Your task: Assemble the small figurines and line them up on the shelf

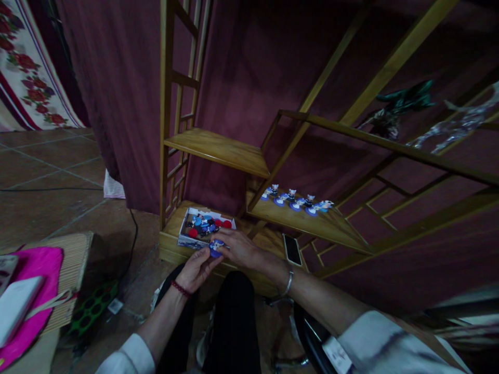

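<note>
Between my two hands is a small figurine on a round purple base (215, 248). My left hand (197, 267) grips the base from the left with thumb and fingers. From the right, my right hand (238, 248) closes its fingers on the same figurine; its fingertips partly hide it. Just beyond my hands stands an open cardboard box (183, 232) holding red, blue and dark small pieces. On the shelf to the right, several similar figurines (298, 202) stand upright in a row on purple bases.
A wooden shelf unit (218, 150) rises ahead against a dark red curtain (128, 104). A phone (292, 249) lies on its lower board. At left, a table (80, 265) bears a pink mat (42, 259) and a white box (19, 306). A cable (134, 239) runs over the floor.
</note>
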`<action>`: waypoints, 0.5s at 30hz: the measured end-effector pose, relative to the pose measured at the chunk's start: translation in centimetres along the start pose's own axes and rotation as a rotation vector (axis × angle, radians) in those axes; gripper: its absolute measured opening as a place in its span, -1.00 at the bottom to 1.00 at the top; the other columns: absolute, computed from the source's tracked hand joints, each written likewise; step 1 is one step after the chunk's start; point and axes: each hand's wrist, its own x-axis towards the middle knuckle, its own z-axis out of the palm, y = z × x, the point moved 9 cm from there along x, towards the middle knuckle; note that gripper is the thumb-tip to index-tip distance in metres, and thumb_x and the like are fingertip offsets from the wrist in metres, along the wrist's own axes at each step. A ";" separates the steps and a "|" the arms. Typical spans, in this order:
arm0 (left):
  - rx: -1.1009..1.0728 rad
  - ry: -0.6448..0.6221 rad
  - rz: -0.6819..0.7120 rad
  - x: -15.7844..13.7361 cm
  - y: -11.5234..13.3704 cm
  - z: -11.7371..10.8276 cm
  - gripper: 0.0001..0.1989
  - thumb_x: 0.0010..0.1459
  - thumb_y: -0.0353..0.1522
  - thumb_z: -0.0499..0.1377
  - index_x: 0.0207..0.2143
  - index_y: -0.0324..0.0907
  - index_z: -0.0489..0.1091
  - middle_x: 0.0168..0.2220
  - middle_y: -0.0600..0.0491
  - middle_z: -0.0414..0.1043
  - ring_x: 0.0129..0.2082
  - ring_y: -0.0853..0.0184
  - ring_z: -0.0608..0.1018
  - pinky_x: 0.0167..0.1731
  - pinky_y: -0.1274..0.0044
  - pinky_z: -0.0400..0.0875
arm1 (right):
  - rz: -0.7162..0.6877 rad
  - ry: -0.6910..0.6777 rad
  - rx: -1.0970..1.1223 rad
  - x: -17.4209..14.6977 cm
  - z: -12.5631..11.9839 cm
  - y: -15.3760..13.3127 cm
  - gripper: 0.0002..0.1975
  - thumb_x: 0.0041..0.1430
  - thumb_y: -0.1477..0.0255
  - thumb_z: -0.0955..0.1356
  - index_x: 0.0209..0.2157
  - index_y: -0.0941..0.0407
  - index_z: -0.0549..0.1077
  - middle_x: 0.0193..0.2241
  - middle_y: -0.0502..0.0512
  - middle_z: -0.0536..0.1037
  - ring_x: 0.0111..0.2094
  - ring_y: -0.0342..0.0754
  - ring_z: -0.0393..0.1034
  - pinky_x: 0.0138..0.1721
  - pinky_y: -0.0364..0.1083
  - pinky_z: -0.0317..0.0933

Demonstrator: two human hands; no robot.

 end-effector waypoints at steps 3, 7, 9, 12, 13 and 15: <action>0.006 -0.016 -0.003 -0.1 0.1 0.3 -0.89 -0.12 -0.41 0.24 -0.46 -0.26 0.40 -0.34 0.08 0.44 -0.26 0.40 0.46 -0.02 0.37 0.21 | -0.009 -0.005 -0.006 0.0 -0.1 -0.2 -0.79 0.12 0.42 0.20 -0.20 0.13 0.33 -0.27 0.09 0.38 -0.21 -0.11 0.23 -0.21 -0.15 0.11; 0.043 -0.032 0.010 0.0 0.2 0.6 -0.88 -0.13 -0.40 0.24 -0.48 -0.26 0.39 -0.37 0.09 0.44 -0.25 0.38 0.45 -0.01 0.36 0.18 | 0.043 -0.013 -0.029 0.0 0.1 0.4 -0.80 0.10 0.43 0.22 -0.22 0.12 0.34 -0.29 0.08 0.38 -0.25 -0.12 0.24 -0.25 -0.16 0.11; 0.056 -0.036 0.017 0.1 0.3 0.7 -0.87 -0.13 -0.41 0.24 -0.45 -0.26 0.39 -0.36 0.08 0.44 -0.24 0.37 0.44 0.00 0.35 0.18 | 0.083 -0.014 -0.042 0.0 0.2 0.8 -0.81 0.09 0.43 0.23 -0.22 0.12 0.34 -0.29 0.08 0.37 -0.27 -0.12 0.24 -0.28 -0.16 0.11; 0.057 -0.047 0.016 0.2 0.2 0.8 -0.84 -0.12 -0.43 0.23 -0.39 -0.25 0.40 -0.33 0.08 0.43 -0.23 0.38 0.44 -0.01 0.36 0.18 | 0.119 -0.010 -0.044 -0.1 0.3 1.1 -0.82 0.07 0.44 0.24 -0.24 0.11 0.34 -0.30 0.06 0.37 -0.29 -0.13 0.25 -0.30 -0.17 0.10; 0.058 -0.049 0.015 0.2 0.2 0.8 -0.83 -0.11 -0.43 0.23 -0.37 -0.25 0.40 -0.32 0.08 0.43 -0.23 0.38 0.44 -0.01 0.36 0.19 | 0.126 -0.006 -0.043 -0.1 0.2 1.1 -0.83 0.07 0.44 0.24 -0.25 0.11 0.34 -0.31 0.06 0.37 -0.30 -0.13 0.25 -0.31 -0.18 0.10; 0.066 -0.047 0.016 0.3 0.1 0.8 -0.82 -0.11 -0.43 0.23 -0.36 -0.24 0.40 -0.30 0.07 0.43 -0.22 0.37 0.44 -0.02 0.36 0.20 | 0.149 0.001 -0.044 -0.2 0.2 1.2 -0.84 0.07 0.44 0.24 -0.27 0.11 0.35 -0.32 0.05 0.37 -0.32 -0.14 0.25 -0.33 -0.19 0.09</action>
